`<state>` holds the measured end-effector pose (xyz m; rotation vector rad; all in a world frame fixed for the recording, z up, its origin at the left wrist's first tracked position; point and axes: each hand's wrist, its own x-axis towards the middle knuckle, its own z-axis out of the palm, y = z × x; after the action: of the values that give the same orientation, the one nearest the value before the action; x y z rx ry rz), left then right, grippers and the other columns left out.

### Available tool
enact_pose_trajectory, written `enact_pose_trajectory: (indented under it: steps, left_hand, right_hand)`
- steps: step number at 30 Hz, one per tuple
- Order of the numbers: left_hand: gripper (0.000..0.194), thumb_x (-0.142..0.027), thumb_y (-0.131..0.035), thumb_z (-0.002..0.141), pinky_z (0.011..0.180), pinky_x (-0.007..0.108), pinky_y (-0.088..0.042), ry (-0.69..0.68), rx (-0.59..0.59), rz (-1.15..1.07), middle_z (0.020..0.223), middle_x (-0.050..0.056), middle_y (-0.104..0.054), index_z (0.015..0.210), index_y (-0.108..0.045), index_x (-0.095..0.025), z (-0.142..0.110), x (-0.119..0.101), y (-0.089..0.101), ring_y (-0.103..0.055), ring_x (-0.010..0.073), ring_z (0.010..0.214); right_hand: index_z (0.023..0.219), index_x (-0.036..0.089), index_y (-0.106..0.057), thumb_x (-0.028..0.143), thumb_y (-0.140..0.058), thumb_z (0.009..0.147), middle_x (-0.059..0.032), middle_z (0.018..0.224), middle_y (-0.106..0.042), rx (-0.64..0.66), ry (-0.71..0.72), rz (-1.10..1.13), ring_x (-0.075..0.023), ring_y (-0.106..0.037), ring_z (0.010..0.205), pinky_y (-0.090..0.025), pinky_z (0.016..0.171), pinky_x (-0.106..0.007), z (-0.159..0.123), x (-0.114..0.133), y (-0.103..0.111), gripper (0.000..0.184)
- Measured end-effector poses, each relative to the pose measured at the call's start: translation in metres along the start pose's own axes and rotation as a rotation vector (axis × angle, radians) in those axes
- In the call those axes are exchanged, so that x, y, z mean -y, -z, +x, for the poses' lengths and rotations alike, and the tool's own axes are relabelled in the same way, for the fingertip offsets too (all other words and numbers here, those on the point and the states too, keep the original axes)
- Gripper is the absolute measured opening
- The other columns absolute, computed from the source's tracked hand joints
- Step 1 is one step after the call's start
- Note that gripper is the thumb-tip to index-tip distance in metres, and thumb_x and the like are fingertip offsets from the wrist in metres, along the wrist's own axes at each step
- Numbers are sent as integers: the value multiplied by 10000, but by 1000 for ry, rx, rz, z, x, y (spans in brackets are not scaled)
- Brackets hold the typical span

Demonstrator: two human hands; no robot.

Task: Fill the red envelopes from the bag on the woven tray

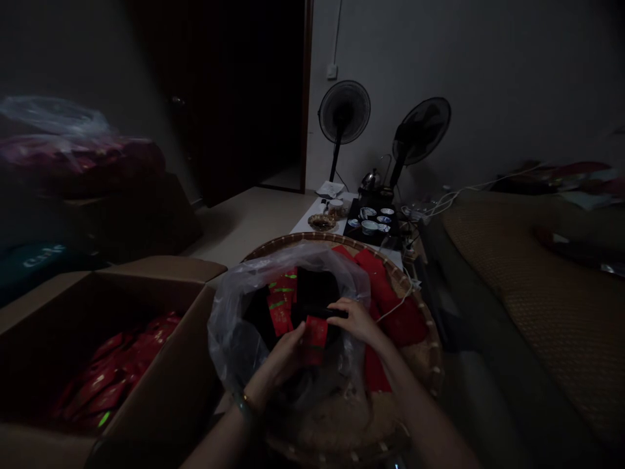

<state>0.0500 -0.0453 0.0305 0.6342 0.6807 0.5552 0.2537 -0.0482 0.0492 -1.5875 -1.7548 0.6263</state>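
Observation:
My left hand (pixel 286 355), with a bangle at the wrist, is closed on a small red packet (pixel 316 332) between thumb and fingers. In my right hand (pixel 357 319) is a dark, elongated object (pixel 317 311), pinched just above that packet. Its kind is hard to make out in the dim light. Both hands are over a clear plastic bag (pixel 229 303) with its mouth spread open. More red packets with green marks (pixel 280 303) lie inside it against something black. Under the bag is a round woven tray (pixel 434 345).
Larger red pieces (pixel 390 299) rest on the tray's right side. An open cardboard box (pixel 166 378) at left holds a pile of red packets (pixel 117 365). Ahead are a tea tray with cups (pixel 370 227) and two fans (pixel 344 112). A woven mat (pixel 527 286) lies right.

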Motion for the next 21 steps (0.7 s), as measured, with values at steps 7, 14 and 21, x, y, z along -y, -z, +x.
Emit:
enact_pose_trajectory:
  steps: [7, 14, 21]
  left_hand:
    - [625, -627, -391, 778, 662, 364, -475, 189, 110, -183, 1020, 154, -640, 1167, -503, -151, 4, 1, 4, -651, 258, 746]
    - [619, -643, -384, 768, 551, 311, -475, 172, -41, -78, 797, 109, -673, 1069, -537, -123, 4, 5, -5, -612, 176, 528]
    - [581, -648, -439, 736, 449, 241, -411, 145, -84, 88, 627, 59, -633, 858, -606, -105, 3, 2, 0, -531, 121, 439]
  right_hand:
    - [900, 205, -682, 311, -688, 665, -49, 872, -649, 13, -4, 47, -199, -597, 834, -445, 750, -300, -1, 1, -3, 258]
    - [914, 184, -672, 287, -682, 662, -59, 897, -645, 40, -46, 101, -196, -591, 856, -445, 756, -302, 0, 2, -4, 273]
    - [950, 169, -664, 344, -712, 601, -55, 917, -678, 216, -131, 254, -210, -604, 851, -449, 774, -329, -1, -4, 5, 394]
